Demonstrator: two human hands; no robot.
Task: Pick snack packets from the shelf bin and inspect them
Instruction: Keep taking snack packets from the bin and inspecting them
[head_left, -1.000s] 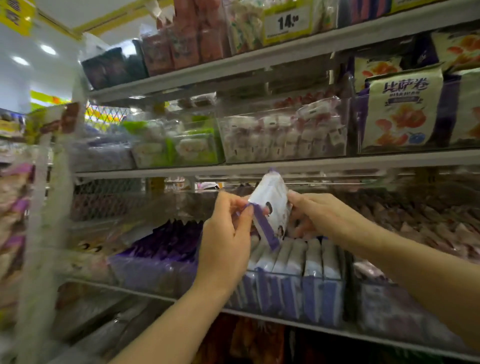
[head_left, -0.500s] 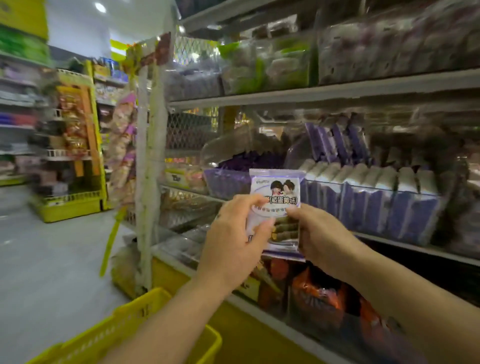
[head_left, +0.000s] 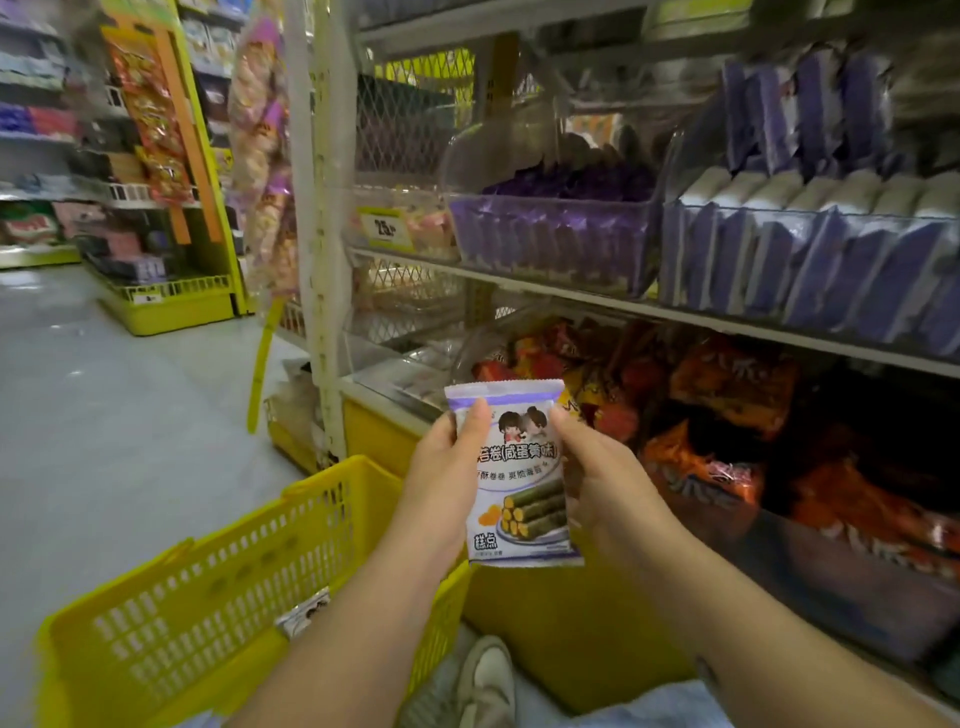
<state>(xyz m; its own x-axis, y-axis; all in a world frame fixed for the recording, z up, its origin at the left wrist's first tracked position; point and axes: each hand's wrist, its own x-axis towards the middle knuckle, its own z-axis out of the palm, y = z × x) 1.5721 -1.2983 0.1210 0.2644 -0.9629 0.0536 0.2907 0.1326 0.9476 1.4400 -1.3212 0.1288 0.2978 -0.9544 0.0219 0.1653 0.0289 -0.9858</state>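
One snack packet (head_left: 519, 483) is gripped upright by curled fingers (head_left: 474, 423) of left hand (head_left: 441, 483) and right hand (head_left: 608, 488); packets in shelf bin (head_left: 550, 203) are blurred, uncounted

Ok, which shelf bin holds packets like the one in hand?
The right bin: white-and-purple packets like the held packet. The left bin holds darker all-purple ones.

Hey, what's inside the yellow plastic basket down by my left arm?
One small white packet lies inside the yellow plastic basket. The left forearm covers the near part of the basket, so anything beneath it cannot be seen.
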